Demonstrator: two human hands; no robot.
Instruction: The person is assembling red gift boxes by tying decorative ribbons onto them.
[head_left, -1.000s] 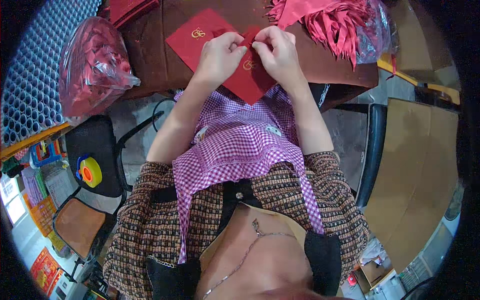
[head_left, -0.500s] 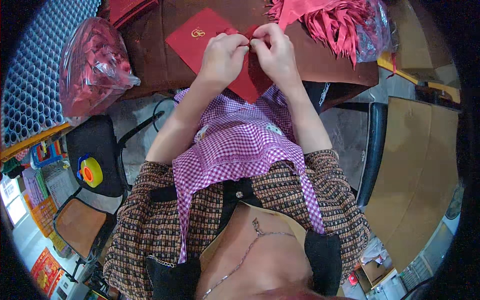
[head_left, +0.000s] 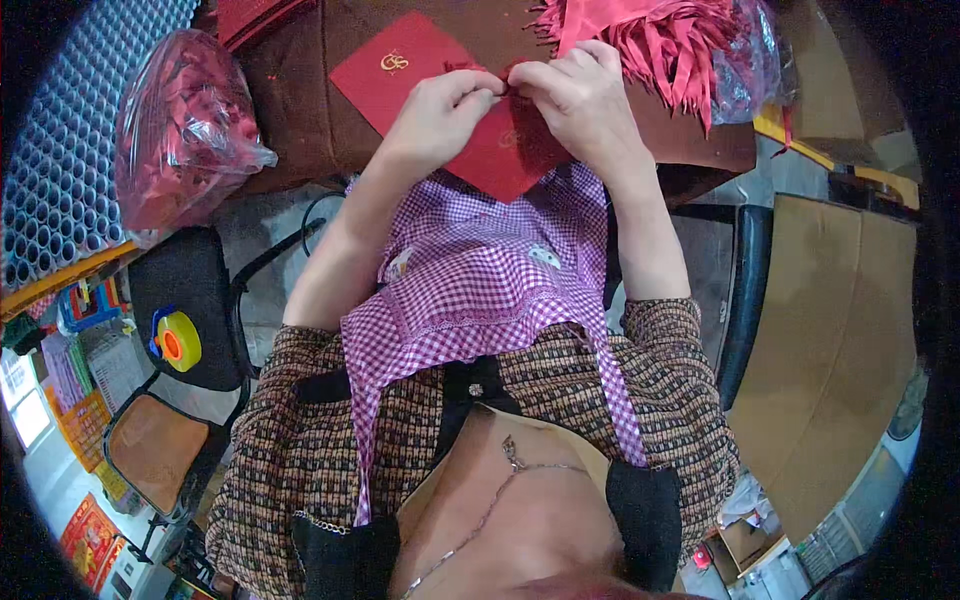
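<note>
Brown-covered bench point(head_left: 300, 140): your bulging bag point(head_left: 190, 130) sits left, ribbon bunch point(head_left: 655, 50) far right. Two red squares with gold emblems: one farther left point(head_left: 360, 75), the worked one point(head_left: 505, 180) nearer, at the bench's near edge, under your hands. Just changed: your right hand point(head_left: 585, 110) has rolled over and swung right; left hand point(head_left: 440, 120) barely moved. Left fingers pinched shut on a small dark red strip point(head_left: 507, 72); right fingers curled against it, grip can't be told. Handwork looks unfinished.
</note>
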